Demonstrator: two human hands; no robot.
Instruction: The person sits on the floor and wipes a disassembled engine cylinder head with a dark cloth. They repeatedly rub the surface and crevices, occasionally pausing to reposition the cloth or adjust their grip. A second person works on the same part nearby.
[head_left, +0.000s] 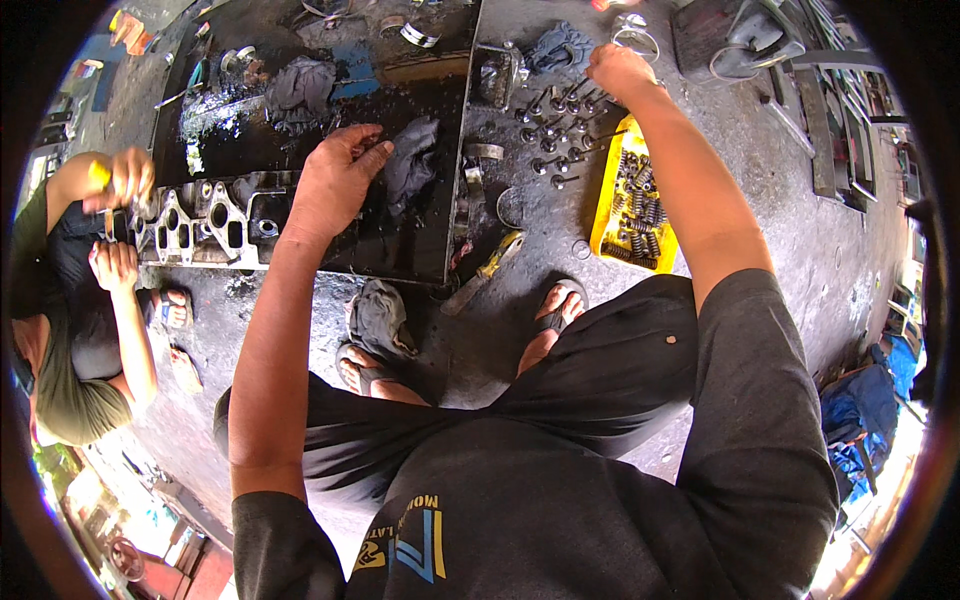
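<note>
My left hand [340,180] hovers over the oily black tray, thumb and fingers half bent and apart, with nothing visible in it. Beside it lies a crumpled dark rag [411,165]. Reaching far right, my right hand [620,73] has its fingers closed; whatever they hold is hidden. Just below and left of that hand, several engine valves [560,130] stand or lie on the floor. A yellow container [607,215] under my right forearm is filled with valve springs [640,205] and small parts.
A co-worker's hands [125,185] work at the left end of a cylinder head [215,232]. The black tray [400,245] bears another rag [302,88]. Near my feet are a yellow-handled tool [490,265] and a grey rag [380,315]. Metal bars [835,140] lie far right.
</note>
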